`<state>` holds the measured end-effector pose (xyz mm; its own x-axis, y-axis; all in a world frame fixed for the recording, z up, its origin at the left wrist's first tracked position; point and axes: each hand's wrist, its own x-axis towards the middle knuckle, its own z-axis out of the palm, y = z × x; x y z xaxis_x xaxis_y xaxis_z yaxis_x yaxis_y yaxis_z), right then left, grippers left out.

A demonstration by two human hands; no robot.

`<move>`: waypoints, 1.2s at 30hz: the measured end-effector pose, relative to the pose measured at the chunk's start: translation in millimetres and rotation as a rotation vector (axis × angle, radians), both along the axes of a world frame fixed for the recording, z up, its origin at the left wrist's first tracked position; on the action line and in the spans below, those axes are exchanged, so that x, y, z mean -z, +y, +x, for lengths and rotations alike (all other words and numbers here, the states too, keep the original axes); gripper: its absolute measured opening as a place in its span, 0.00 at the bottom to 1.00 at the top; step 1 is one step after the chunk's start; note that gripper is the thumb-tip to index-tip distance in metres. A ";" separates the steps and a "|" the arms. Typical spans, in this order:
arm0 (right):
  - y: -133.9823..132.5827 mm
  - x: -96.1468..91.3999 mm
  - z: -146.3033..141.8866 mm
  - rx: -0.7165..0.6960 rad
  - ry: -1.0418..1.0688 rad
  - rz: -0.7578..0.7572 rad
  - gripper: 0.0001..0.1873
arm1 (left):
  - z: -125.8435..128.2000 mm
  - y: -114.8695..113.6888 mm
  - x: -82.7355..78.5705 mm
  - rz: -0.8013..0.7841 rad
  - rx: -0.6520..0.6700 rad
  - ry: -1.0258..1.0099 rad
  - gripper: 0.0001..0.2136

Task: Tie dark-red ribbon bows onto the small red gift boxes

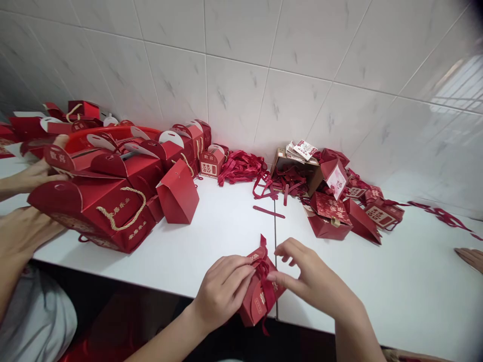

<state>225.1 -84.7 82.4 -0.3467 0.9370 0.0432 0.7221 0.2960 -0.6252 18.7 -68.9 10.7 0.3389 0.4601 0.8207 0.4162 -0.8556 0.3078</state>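
Note:
A small red gift box point(252, 303) with gold print sits at the table's front edge, tilted. Around it runs a dark red ribbon point(267, 289), gathered in a knot or bow on top. My left hand point(225, 282) lies against the box's left side, its fingertips pinched at the gathered ribbon. On the other side is my right hand point(311, 275), thumb and fingers apart and curved. Its thumb tip is close to the ribbon; whether it touches I cannot tell.
Larger red boxes with rope handles point(124, 211) crowd the left, near another person's hands point(30, 226). Loose ribbons point(241, 166) lie by the tiled wall. A cardboard box point(315, 176) and several small red boxes point(328, 216) stand right. Another hand point(470, 257) rests far right.

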 end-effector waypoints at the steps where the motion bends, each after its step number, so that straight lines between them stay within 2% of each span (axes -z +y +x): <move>1: -3.9 4.5 -2.9 0.003 0.027 0.000 0.13 | -0.1 0.0 0.5 -0.003 0.012 -0.007 0.11; 5: -12.3 22.9 -18.9 0.009 0.142 0.016 0.10 | 0.7 -0.1 2.6 -0.009 0.034 -0.068 0.15; 8: -8.7 30.5 -26.3 -0.016 0.226 0.061 0.13 | 3.9 -3.8 1.1 -0.033 0.035 -0.060 0.14; 12: 0.8 36.3 -25.2 -0.126 0.285 0.101 0.17 | 7.0 -13.0 -6.6 -0.084 0.029 -0.035 0.12; 14: 1.3 40.5 -18.8 -0.123 0.295 0.139 0.17 | 3.3 -12.2 -10.6 -0.143 0.042 -0.083 0.10; 17: -7.8 47.8 -1.6 0.042 0.307 0.217 0.14 | -10.0 3.8 -14.0 -0.404 -0.027 -0.154 0.03; 20: -24.6 52.7 15.8 0.206 0.279 0.180 0.06 | -21.2 30.1 -14.5 -0.840 -0.111 -0.085 0.16; 23: -38.2 53.5 21.0 0.183 0.230 0.024 0.08 | -17.7 48.5 -15.0 -1.200 0.044 -0.030 0.19; 25: -42.0 54.1 17.1 0.156 0.257 -0.046 0.08 | -7.9 52.6 -16.3 -1.315 0.218 -0.086 0.19; 27: -42.4 56.9 11.1 0.147 0.329 -0.069 0.09 | 3.5 52.4 -18.6 -1.365 0.351 -0.197 0.18; 29: -41.2 62.1 6.7 0.157 0.406 -0.058 0.11 | 13.1 50.9 -21.1 -1.405 0.414 -0.317 0.14; 31: -39.9 68.7 5.7 0.187 0.463 -0.023 0.12 | 19.0 49.9 -23.0 -1.424 0.414 -0.430 0.12; 36: -39.1 81.3 11.4 0.254 0.579 0.026 0.13 | 20.6 49.9 -20.4 -1.353 0.354 -0.590 0.11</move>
<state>236.4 -123.7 1.1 -0.0276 0.9831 0.1811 0.3185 0.1804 -0.9306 39.3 -19.0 31.1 0.3743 0.9233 -0.0862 -0.2041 0.1727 0.9636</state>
